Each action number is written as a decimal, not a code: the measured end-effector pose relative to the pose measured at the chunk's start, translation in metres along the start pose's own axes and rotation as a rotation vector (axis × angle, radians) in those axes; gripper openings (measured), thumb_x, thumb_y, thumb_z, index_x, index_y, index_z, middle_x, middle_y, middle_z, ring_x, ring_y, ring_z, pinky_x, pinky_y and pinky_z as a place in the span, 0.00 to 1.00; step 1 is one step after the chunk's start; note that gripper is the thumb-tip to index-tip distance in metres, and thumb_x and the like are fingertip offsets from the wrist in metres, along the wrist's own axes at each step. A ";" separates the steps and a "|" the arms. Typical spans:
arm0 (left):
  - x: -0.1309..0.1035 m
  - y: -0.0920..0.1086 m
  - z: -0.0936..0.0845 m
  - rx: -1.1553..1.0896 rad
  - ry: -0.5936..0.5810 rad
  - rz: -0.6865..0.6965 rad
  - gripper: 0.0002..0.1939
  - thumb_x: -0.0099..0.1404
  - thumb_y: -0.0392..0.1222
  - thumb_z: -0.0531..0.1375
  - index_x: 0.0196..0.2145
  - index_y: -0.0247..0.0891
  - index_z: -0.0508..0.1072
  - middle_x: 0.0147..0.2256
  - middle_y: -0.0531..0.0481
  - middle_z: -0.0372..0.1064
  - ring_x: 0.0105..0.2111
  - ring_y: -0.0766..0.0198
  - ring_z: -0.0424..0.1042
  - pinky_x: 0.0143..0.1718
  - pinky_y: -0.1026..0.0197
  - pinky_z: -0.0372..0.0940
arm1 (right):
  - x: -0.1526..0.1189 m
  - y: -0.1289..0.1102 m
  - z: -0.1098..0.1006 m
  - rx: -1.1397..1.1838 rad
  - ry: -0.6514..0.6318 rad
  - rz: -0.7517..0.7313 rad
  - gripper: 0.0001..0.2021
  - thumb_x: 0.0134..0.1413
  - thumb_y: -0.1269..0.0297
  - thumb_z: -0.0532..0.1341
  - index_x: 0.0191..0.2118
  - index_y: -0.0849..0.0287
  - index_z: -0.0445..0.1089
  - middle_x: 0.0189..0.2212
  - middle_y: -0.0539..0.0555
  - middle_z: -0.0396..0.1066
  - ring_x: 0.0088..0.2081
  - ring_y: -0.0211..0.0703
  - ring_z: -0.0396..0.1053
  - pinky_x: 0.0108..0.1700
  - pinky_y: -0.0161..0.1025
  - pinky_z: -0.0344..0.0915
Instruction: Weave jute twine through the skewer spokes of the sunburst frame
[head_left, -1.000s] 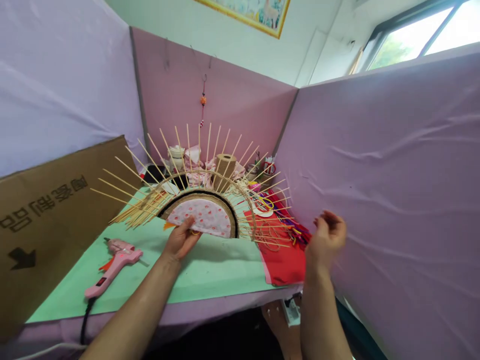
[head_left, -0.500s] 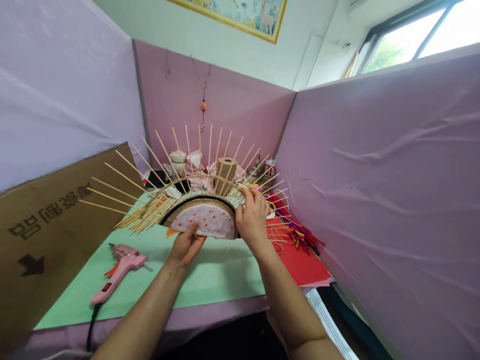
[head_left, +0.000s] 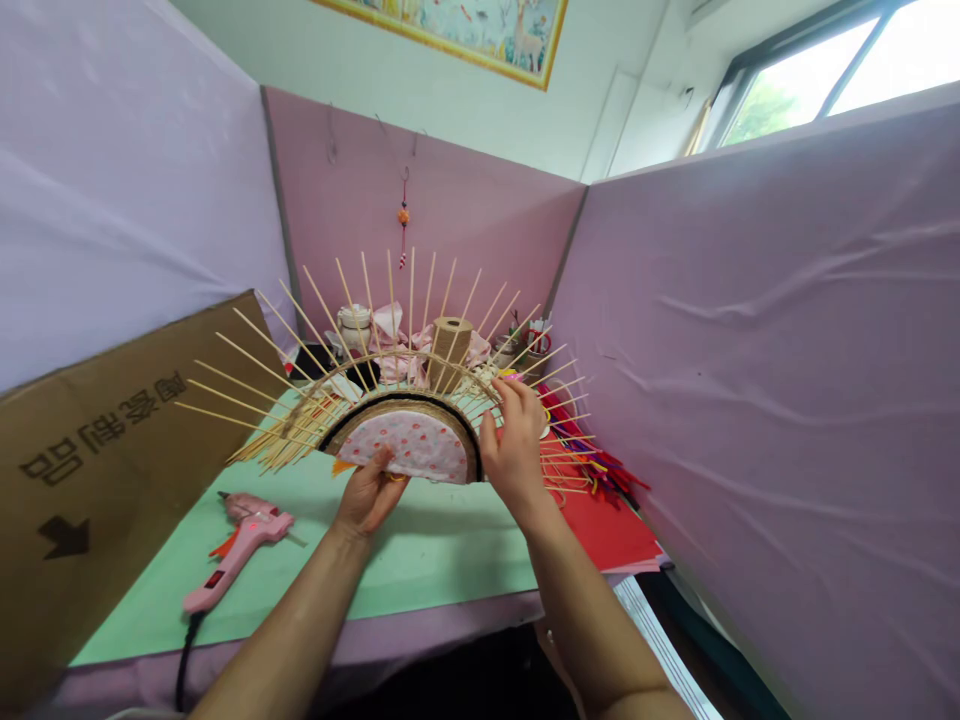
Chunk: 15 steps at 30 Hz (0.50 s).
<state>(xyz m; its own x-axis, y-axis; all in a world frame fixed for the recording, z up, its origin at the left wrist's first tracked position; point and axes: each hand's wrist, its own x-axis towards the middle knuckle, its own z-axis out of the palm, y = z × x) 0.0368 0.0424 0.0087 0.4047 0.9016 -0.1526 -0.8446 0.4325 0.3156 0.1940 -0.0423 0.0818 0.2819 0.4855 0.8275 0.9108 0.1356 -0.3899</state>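
My left hand [head_left: 373,490] grips the lower flat edge of a half-round fan-shaped craft piece [head_left: 405,445], thumb on its pink dotted cloth face. A black band and a tan cord band border the cloth. Thin wooden sticks [head_left: 412,315] spread outward from the curved rim like rays. A strand of twine [head_left: 322,378] runs in an arc across the sticks, some way out from the rim. My right hand [head_left: 516,440] is at the right side of the piece, its thumb and fingers closed on the twine among the sticks; the fingertips are partly hidden.
A pink glue gun [head_left: 244,545] lies on the green tabletop [head_left: 390,560] at left. Loose sticks [head_left: 281,440] lie behind the piece. A twine roll [head_left: 451,345] stands at the back. Red sheets [head_left: 607,530] and coloured pipe cleaners [head_left: 600,465] are at right; a cardboard sheet [head_left: 112,480] leans left.
The craft piece has turned slightly and its sticks have shifted a little to the right. My right hand has moved slightly right along the twine; my left hand keeps its grip.
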 end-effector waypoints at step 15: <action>0.012 0.014 0.057 0.091 0.031 -0.003 0.19 0.67 0.31 0.51 0.55 0.32 0.66 0.31 0.46 0.78 0.30 0.63 0.78 0.44 0.59 0.71 | -0.079 0.072 -0.116 0.655 -0.994 0.644 0.14 0.53 0.53 0.61 0.41 0.56 0.73 0.35 0.54 0.74 0.36 0.44 0.71 0.41 0.42 0.67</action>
<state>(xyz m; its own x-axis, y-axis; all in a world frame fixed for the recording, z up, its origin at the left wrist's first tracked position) 0.0499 0.0588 0.0644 0.3947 0.9005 -0.1823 -0.8075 0.4346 0.3988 0.2726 -0.1710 0.0352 0.0111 0.9945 -0.1042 0.3121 -0.1024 -0.9445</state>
